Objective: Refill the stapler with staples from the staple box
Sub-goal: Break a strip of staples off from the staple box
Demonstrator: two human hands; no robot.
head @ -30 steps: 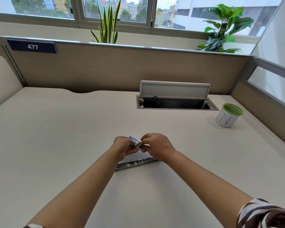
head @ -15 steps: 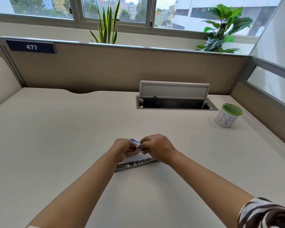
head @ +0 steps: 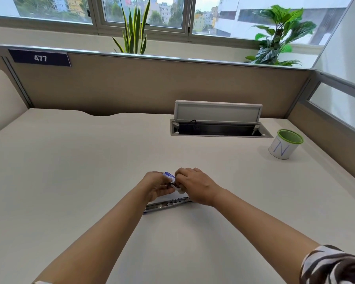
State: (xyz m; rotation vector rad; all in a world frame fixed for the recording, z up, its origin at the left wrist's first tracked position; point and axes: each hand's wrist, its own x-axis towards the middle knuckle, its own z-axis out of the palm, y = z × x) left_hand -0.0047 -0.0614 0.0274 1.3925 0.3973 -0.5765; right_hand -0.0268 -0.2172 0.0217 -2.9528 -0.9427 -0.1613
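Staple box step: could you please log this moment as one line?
phase: opening staple box | left hand: holds box | right hand: pulling tray | stapler: open on desk

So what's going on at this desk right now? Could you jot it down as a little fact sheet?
Setting: office desk, partition sign 477
Left hand: holds the staple box
Right hand: fingers at the box's white inner tray, partly slid out
Stapler: lies opened flat on the desk, under the hands
Staples loaded: cannot tell
Nearby: green-rimmed cup marked N, open cable hatch
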